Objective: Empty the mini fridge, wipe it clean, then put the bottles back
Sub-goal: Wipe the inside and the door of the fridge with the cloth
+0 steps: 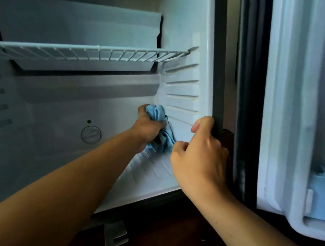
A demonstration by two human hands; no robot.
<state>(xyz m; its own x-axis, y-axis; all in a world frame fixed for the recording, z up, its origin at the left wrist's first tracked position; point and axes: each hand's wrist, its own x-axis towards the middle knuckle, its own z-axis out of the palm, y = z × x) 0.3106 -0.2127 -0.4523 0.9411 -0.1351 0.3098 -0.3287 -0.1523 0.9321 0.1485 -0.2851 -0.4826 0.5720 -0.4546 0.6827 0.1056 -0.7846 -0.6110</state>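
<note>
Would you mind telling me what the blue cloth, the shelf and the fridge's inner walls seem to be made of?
Blue cloth: soft fabric, possibly microfibre, since it bunches into folds in the left hand.
Shelf: a grid of thin rods, probably white-coated metal wire.
Inner walls: smooth moulded plastic, white, with a slight sheen and ribs formed into the side.
</note>
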